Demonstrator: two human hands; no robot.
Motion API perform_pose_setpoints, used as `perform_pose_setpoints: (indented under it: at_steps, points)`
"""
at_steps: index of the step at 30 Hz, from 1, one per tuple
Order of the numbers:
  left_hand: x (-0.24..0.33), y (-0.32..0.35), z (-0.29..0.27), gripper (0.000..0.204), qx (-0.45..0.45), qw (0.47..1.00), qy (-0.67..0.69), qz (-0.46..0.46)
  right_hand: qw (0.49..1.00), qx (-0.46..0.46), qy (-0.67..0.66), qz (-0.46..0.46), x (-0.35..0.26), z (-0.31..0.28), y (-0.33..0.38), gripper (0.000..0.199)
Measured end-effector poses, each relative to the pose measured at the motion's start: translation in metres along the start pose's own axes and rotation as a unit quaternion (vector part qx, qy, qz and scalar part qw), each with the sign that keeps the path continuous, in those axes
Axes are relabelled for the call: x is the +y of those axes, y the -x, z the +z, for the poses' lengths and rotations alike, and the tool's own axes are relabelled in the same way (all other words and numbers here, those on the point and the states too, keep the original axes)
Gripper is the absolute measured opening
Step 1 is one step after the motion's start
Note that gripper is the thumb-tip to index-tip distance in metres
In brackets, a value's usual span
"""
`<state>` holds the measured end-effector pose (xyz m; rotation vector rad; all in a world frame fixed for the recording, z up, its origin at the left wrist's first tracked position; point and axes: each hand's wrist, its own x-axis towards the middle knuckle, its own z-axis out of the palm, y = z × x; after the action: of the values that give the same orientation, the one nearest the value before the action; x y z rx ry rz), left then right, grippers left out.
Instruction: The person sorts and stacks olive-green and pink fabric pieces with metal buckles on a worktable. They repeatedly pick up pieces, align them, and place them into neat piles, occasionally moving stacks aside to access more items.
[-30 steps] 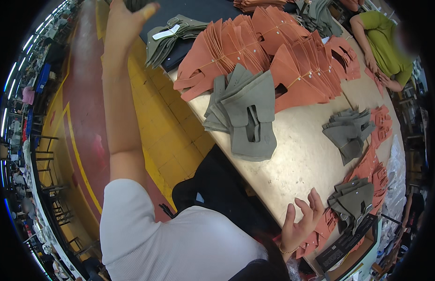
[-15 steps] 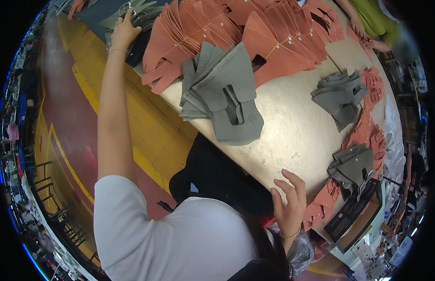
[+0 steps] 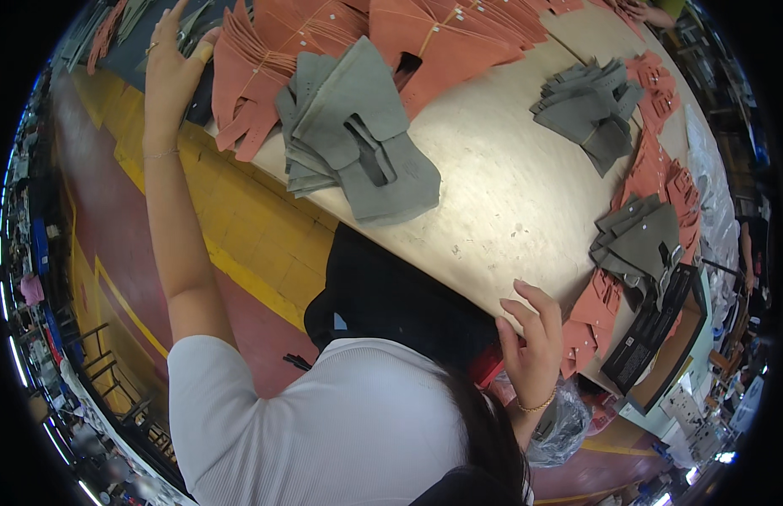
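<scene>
At the far left, my left hand [image 3: 174, 76] is stretched out over the dark surface, thumb and fingers apart, beside grey-green cut pieces [image 3: 198, 24]; its fingertips reach the picture's upper rim. Close to its right stand fanned stacks of orange cut pieces [image 3: 261, 63] tied with thin bands. A fanned pile of grey cut pieces with slots [image 3: 400, 190] lies on the table edge in front of them. My right hand [image 3: 535, 341] hovers at the table's near edge, fingers loosely bent and apart, with nothing in it.
The pale table [image 3: 484, 202] runs diagonally. On its right lie two grey bundles, one nearer [image 3: 640, 240] and one farther [image 3: 589, 114], beside strips of orange pieces [image 3: 648, 169]. A dark open box [image 3: 653, 346] and a clear plastic bag [image 3: 560, 430] are at the near right. Another person's hand [image 3: 632, 10] shows at the top right.
The whole view has shifted, and the table things sit higher and farther left. My left hand has moved farther out to the left, and its fingers have spread. My right hand stays near the table edge.
</scene>
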<state>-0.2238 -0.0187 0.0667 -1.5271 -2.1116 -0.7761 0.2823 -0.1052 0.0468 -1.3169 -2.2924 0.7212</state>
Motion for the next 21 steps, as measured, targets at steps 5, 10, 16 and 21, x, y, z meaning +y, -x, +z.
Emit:
perform_pose_setpoints:
  at_steps: [5,10,16,21]
  points:
    - [0.029,-0.001,-0.004,0.063,-0.017,0.998,0.063,0.018,0.993,0.042,0.07,0.085,0.028,-0.03,0.038,0.025]
    - [0.042,-0.004,0.0,0.062,-0.034,0.996,0.073,0.041,0.933,0.122,0.19,0.279,0.061,-0.092,0.105,0.027]
    - [0.048,-0.006,0.01,0.058,-0.05,0.993,0.097,0.038,0.898,0.051,0.218,0.378,0.085,-0.145,0.206,0.041]
    - [0.058,-0.002,0.019,0.056,-0.055,0.989,0.129,0.043,0.827,-0.058,0.109,0.548,0.134,-0.132,0.283,0.034]
